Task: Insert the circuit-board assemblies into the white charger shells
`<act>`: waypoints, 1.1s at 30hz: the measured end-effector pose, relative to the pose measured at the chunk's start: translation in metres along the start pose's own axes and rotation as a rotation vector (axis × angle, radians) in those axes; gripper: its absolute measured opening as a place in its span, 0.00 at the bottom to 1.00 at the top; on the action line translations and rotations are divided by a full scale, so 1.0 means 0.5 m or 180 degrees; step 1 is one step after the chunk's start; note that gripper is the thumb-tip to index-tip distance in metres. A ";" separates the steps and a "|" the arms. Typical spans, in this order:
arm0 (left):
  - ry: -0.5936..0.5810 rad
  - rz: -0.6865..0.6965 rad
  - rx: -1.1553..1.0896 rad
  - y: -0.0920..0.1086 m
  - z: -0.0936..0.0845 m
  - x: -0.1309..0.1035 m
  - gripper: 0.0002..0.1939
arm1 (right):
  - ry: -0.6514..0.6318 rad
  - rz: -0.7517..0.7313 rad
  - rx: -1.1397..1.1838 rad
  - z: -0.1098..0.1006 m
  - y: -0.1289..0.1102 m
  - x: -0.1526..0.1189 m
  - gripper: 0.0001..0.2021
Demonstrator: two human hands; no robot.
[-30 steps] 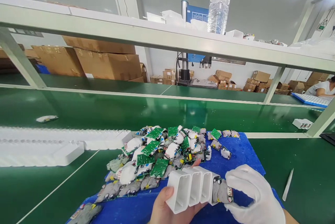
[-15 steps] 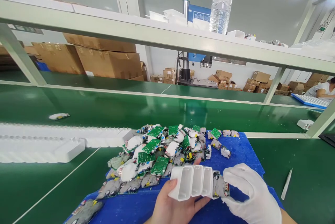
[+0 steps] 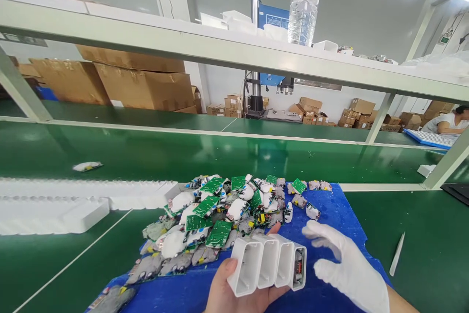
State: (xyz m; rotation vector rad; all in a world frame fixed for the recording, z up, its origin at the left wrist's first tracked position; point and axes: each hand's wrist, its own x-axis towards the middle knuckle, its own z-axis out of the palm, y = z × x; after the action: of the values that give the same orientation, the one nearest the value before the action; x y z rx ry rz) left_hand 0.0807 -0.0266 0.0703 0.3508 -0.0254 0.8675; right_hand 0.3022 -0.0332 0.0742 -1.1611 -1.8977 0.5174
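Large cardboard boxes (image 3: 146, 87) stand at the left beyond a green worktop (image 3: 154, 156), under a long pale shelf (image 3: 205, 52). White foam trays (image 3: 51, 215) lie on the worktop's near left part, and one loose board (image 3: 88, 166) sits behind them. Next comes a heap of circuit boards (image 3: 220, 215), some green side up, others coated in grey or white compound, spread over a blue mat (image 3: 340, 220). In front of the heap, the bare left hand (image 3: 236, 291) has its fingers clamped around four white housings (image 3: 268, 264) held side by side, open ends towards the camera. In the rightmost housing a board (image 3: 299, 265) sits inside; the other three look hollow. Above, a clear bottle (image 3: 303, 8) stands on the shelf. Just right of the housings, the white-gloved right hand (image 3: 348, 264) hovers over the mat, touching nothing, its fingers spread apart from the thumb. Farther right, a slim pointed tool (image 3: 397, 253) lies on the worktop. At the far right edge, a person (image 3: 447, 122) in a light top leans beside a blue-edged tray (image 3: 430, 138).
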 end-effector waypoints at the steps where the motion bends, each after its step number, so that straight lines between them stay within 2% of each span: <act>1: -0.0026 -0.0036 0.0001 0.000 0.001 0.000 0.24 | -0.0090 0.0190 0.0210 0.007 -0.002 0.002 0.25; 4: -0.0073 -0.0093 0.0022 0.003 0.005 -0.001 0.24 | -0.0357 0.0934 0.1172 0.037 -0.009 0.007 0.28; 6: -0.0048 -0.0098 0.0064 0.005 0.005 -0.002 0.24 | -0.0405 0.1241 0.1579 0.049 -0.014 0.012 0.30; 8: 0.0015 -0.0152 0.0124 0.006 0.005 -0.003 0.25 | -0.0447 0.1167 0.1610 0.043 -0.017 0.020 0.29; 11: 0.0148 -0.0201 0.0102 0.002 0.003 -0.002 0.29 | -0.0621 0.0920 0.1531 0.007 -0.010 0.046 0.22; 12: 0.0187 -0.0190 0.0060 0.001 0.003 -0.002 0.30 | -0.0527 0.0873 0.1433 -0.007 -0.002 0.059 0.20; 14: 0.0275 -0.0159 -0.0007 -0.002 0.002 -0.001 0.29 | -0.0033 0.0851 0.0928 -0.027 0.026 0.087 0.20; 16: 0.0402 -0.0152 -0.0015 -0.003 0.001 -0.001 0.27 | 0.0377 0.0811 -0.0023 -0.034 0.065 0.112 0.22; 18: 0.0559 -0.0163 0.0004 -0.002 0.002 -0.001 0.26 | 0.0330 0.0675 -0.0886 -0.033 0.104 0.131 0.21; 20: 0.0656 -0.0183 -0.0005 0.000 0.004 -0.001 0.26 | 0.0248 0.0616 -0.1327 -0.032 0.133 0.143 0.20; 24: 0.0691 -0.0213 -0.0013 0.001 0.006 0.000 0.28 | 0.0512 0.0873 -0.1608 -0.047 0.162 0.150 0.22; 29: 0.0732 -0.0181 -0.0069 -0.003 0.005 0.000 0.28 | 0.0251 0.0901 -0.1572 -0.053 0.180 0.148 0.28; 31: 0.0752 -0.0161 -0.0096 -0.003 0.004 0.000 0.28 | 0.0200 0.0948 -0.1549 -0.048 0.187 0.148 0.24; 33: 0.0744 -0.0188 -0.0093 -0.003 0.004 0.001 0.28 | 0.0203 0.0950 -0.1501 -0.042 0.194 0.149 0.16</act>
State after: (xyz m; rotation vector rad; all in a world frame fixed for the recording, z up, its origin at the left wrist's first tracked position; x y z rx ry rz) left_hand 0.0822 -0.0277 0.0717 0.2202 0.1877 0.8442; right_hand 0.3538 0.0774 0.0514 -1.7615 -1.8524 0.1841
